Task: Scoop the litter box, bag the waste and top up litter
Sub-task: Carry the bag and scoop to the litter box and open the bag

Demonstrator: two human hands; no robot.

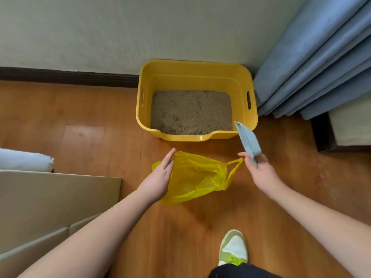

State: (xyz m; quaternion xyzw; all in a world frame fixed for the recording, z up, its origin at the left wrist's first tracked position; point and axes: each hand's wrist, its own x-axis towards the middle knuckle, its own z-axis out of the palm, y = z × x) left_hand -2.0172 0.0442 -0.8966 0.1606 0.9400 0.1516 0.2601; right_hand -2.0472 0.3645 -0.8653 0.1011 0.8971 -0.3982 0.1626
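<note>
A yellow plastic litter box (197, 70) stands on the wooden floor against the wall, holding grey-brown litter (190, 112) with a few clumps near its front. In front of it lies a crumpled yellow plastic bag (197, 177). My left hand (160, 177) hovers over the bag's left edge with its fingers straight and together. My right hand (259, 171) grips the handle of a grey-blue scoop (248, 140), whose blade points up toward the box's front right corner. One of the bag's handles lies just left of my right hand.
Blue curtains (313, 63) hang at the right of the box, above a dark-framed piece of furniture (341, 133). A cardboard box (50, 203) and a white roll (24, 159) lie at the left. My green-and-white shoe (233, 247) is on the floor below.
</note>
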